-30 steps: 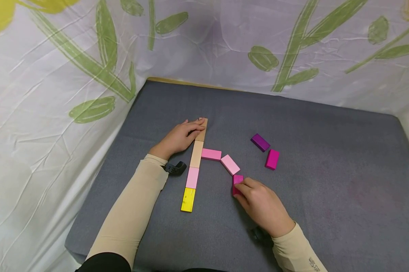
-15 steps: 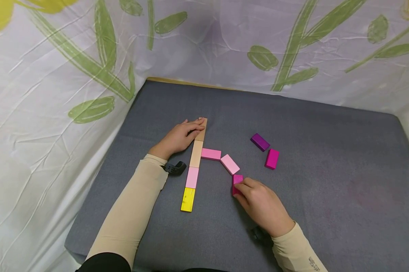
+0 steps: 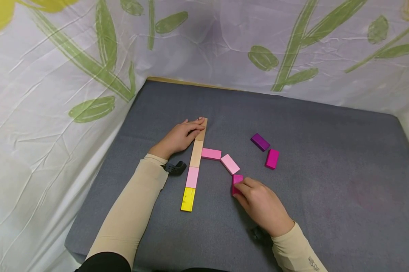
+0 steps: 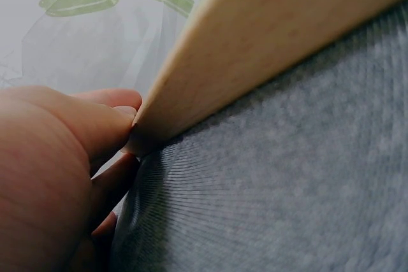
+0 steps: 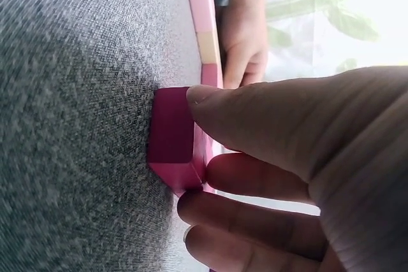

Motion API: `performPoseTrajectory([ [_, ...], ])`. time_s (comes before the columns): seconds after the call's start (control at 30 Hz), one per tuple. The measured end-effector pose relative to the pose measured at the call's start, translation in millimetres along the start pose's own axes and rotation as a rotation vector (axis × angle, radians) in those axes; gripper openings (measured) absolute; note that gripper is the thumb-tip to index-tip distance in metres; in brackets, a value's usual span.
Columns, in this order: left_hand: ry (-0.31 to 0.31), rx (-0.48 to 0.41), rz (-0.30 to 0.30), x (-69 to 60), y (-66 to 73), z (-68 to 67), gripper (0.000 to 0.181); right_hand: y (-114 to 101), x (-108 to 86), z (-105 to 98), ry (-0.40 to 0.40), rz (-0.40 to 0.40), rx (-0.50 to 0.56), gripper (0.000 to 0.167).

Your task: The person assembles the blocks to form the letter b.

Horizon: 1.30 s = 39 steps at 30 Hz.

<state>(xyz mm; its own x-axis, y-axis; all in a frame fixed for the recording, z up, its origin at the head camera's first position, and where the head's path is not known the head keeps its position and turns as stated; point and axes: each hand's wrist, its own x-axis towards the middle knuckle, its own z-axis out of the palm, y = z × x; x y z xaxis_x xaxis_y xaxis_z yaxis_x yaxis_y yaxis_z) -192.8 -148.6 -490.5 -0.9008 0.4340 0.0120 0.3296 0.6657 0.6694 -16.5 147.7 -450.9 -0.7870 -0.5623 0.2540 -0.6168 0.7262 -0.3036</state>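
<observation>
My right hand (image 3: 264, 206) pinches a magenta wooden block (image 3: 237, 180) lying on the grey cloth, thumb and fingers on it; its dark side shows in the right wrist view. That block meets a light pink block (image 3: 230, 164), which angles up to a pink block (image 3: 211, 153). My left hand (image 3: 178, 138) rests on the tan block (image 3: 202, 132) at the far end of a straight row, fingers laid over it. Down the row come a pale wood block (image 3: 196, 154), a pink row block (image 3: 192, 177) and a yellow block (image 3: 188, 199).
A purple block (image 3: 260, 142) and another magenta block (image 3: 272, 159) lie apart on the right. Grey cloth (image 3: 327, 181) covers the table. White sheeting (image 3: 208, 49) with painted green leaves hangs behind and at the left.
</observation>
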Motion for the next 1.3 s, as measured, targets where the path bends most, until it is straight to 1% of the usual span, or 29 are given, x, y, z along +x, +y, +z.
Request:
performPoseTrajectory([
  [0.2,0.002,0.002,0.002,-0.8,1.6,-2.0,0.038,0,1.5,-2,0.016,0.014,-0.032,0.019],
  [0.37,-0.017,0.009,0.000,0.8,3.8,-0.1,0.039,9,-1.4,-7,0.057,0.075,-0.060,0.020],
  [0.5,-0.012,0.000,0.010,2.4,4.9,0.5,0.039,22,-3.5,-10,0.103,0.127,-0.057,0.020],
  [0.63,0.000,-0.010,0.015,1.9,2.8,0.2,0.039,34,-3.1,-11,0.149,0.220,-0.053,0.020],
  [0.7,0.004,-0.014,0.015,1.1,1.5,0.1,0.038,40,-2.7,-11,0.175,0.284,-0.054,0.019],
  [0.77,0.006,-0.018,0.013,-0.1,0.7,-0.2,0.038,45,-1.6,-12,0.190,0.355,-0.050,0.018],
  [0.9,0.010,-0.016,0.008,-1.6,1.5,-1.3,0.038,53,1.7,-13,0.209,0.462,-0.031,0.014],
  [1.0,0.014,-0.017,0.001,-1.7,1.5,-1.5,0.039,59,5.0,-13,0.223,0.498,-0.024,0.013],
  [1.2,-0.002,-0.011,-0.008,-0.5,1.3,-1.0,0.040,71,10.7,-11,0.275,0.526,-0.036,0.017],
  [1.3,-0.009,-0.006,-0.003,-0.7,1.5,-0.4,0.040,75,13.8,-11,0.270,0.555,-0.047,0.019],
])
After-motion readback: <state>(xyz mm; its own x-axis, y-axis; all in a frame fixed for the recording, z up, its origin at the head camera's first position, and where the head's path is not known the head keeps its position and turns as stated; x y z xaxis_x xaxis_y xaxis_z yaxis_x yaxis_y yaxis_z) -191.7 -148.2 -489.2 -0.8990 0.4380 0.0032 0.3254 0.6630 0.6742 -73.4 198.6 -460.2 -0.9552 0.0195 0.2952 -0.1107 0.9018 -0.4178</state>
